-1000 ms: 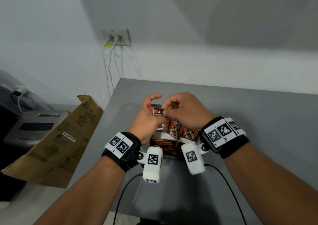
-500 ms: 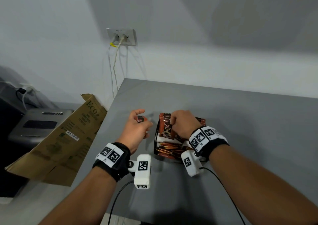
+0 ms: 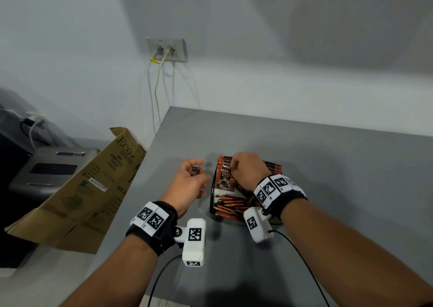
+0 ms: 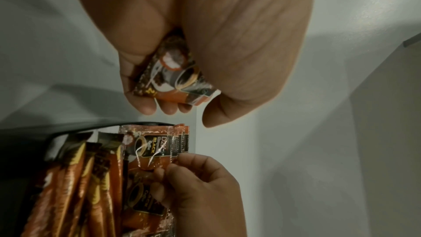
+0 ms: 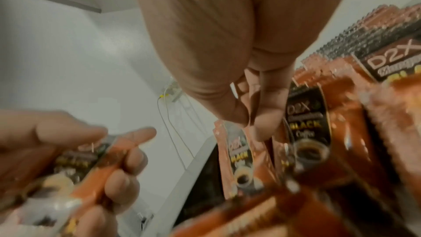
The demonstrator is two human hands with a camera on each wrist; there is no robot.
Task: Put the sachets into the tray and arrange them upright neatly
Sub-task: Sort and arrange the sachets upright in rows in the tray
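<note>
A black tray (image 3: 212,197) sits on the grey table, with orange D2X coffee sachets (image 3: 225,177) standing upright in its rear part. Orange stick sachets (image 3: 230,207) lie flat in its front part. My right hand (image 3: 243,168) is over the upright row, and its thumb and forefinger pinch the top edge of one sachet (image 5: 241,143). My left hand (image 3: 191,182) hovers just left of the tray, with its fingers curled round another orange sachet (image 4: 173,78). The left wrist view shows the right hand (image 4: 200,177) on the sachet tops (image 4: 157,145).
The grey table (image 3: 328,166) meets the white wall at the back, and its left edge is near my left hand. A brown cardboard box (image 3: 82,189) leans beside the table on the left. Cables hang from a wall socket (image 3: 167,49).
My hands were together above the tray and have parted. The left hand moved left with a sachet. The right hand came down onto the upright row in the tray.
</note>
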